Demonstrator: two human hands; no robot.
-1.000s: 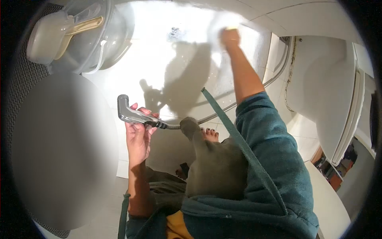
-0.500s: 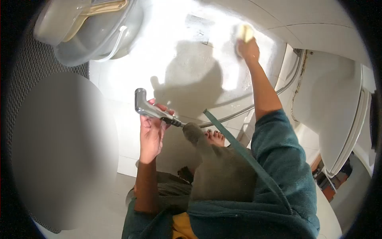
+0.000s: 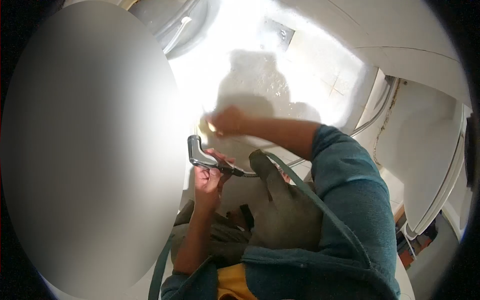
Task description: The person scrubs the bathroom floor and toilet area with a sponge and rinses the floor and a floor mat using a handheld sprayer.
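A chrome bidet sprayer [image 3: 202,154] lies in my left hand [image 3: 207,180], its fingers and thumb wrapped round the handle and its head pointing up the view. From the handle's end runs a ribbed metal hose [image 3: 251,175]. Just above the sprayer head is my right hand [image 3: 227,121], blurred by motion and closed on a pale yellow block [image 3: 203,126], whose kind I cannot tell. Below both hands, wet tiled floor [image 3: 250,90] shines with drops and a dark shadow.
A metal floor drain [image 3: 277,35] is set in the tiles at the top. Part of a clear plastic bucket [image 3: 192,35] shows at upper left. The white toilet [image 3: 425,135] stands on the right. A grey blurred oval hides most of the left side.
My right hand has swept from the upper right floor leftward and down to the sprayer head, still holding the yellow block. The view has shifted, and the grey oval now covers more.
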